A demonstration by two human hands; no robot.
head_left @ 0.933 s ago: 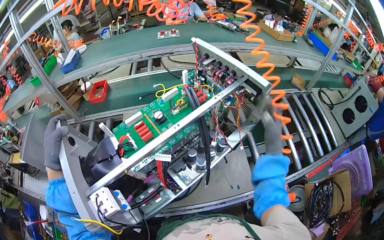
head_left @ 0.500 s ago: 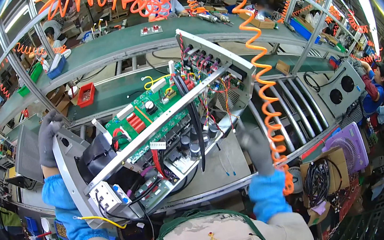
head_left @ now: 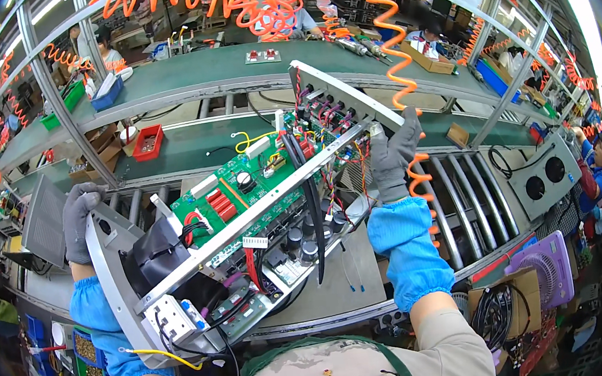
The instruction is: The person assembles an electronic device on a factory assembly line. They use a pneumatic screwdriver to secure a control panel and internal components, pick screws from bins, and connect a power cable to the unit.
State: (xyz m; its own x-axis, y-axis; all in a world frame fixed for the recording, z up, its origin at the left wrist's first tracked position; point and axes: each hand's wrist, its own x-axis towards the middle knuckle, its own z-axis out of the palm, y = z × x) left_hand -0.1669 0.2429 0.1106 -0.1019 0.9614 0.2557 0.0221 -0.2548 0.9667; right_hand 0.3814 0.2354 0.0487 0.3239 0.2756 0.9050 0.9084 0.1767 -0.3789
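Observation:
Before me stands an open metal equipment chassis [head_left: 197, 257] with a long bar across its top, tilted so its right end lies farther away. Inside it sit a green circuit board [head_left: 260, 185] with red and white parts, black cables [head_left: 313, 209], and a black plastic duct [head_left: 151, 251]. My left hand [head_left: 80, 217], in a grey glove, is closed around the upper edge of the left end panel. My right hand [head_left: 393, 161], also gloved, grips the right end panel near the bar's end, thumb on the inner side. A yellow wire [head_left: 164, 352] dangles at the near left corner.
Metal rollers [head_left: 459, 207] run right of the chassis, with a grey fan panel [head_left: 546, 173] beyond. An orange coiled hose [head_left: 388, 29] hangs by my right hand. A red bin [head_left: 148, 143] stands behind; a purple fan [head_left: 548, 271] and cable box [head_left: 511, 309] stand right.
My right hand has moved up and away from the chassis's near side to its right end panel and closed on it. My left hand keeps its hold. The whole view has shifted slightly.

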